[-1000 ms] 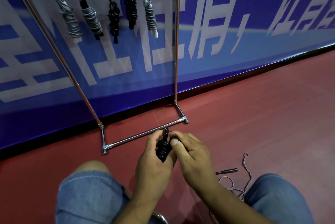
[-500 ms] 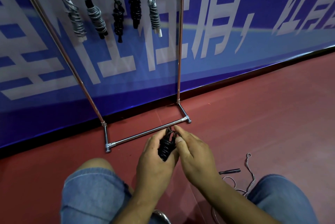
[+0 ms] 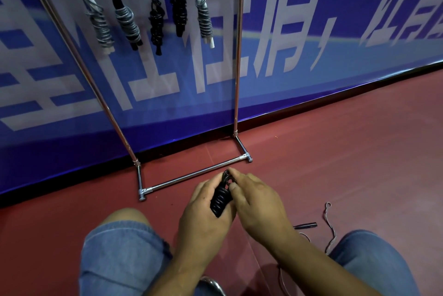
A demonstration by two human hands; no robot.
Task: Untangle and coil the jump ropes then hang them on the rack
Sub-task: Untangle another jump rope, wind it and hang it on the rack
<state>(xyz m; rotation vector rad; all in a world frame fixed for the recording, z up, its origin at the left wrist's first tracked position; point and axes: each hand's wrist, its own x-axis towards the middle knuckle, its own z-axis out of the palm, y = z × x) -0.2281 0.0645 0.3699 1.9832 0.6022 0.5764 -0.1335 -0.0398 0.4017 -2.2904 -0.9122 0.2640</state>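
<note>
The tightly wound black jump rope bundle (image 3: 220, 199) sits just in front of the chrome tube rack's (image 3: 194, 175) floor bar, wrapped in the left hand (image 3: 203, 214), which is closed around its lower coils. The right hand (image 3: 257, 202) pinches the bundle's top with thumb and forefinger, seemingly tucking the last loop. To finish well, keep the left grip firm so the coils do not spring loose, and leave a hanging loop free. An unwound grey rope (image 3: 329, 228) lies right of the rack.

Shiny metal, glossy rubber.
Chromed rack (image 3: 191, 175) tubing; black coiled rope (image 3: 220, 199) slick; matt red floor (image 3: 335, 164); denim shorts (image 3: 119, 255).
</note>
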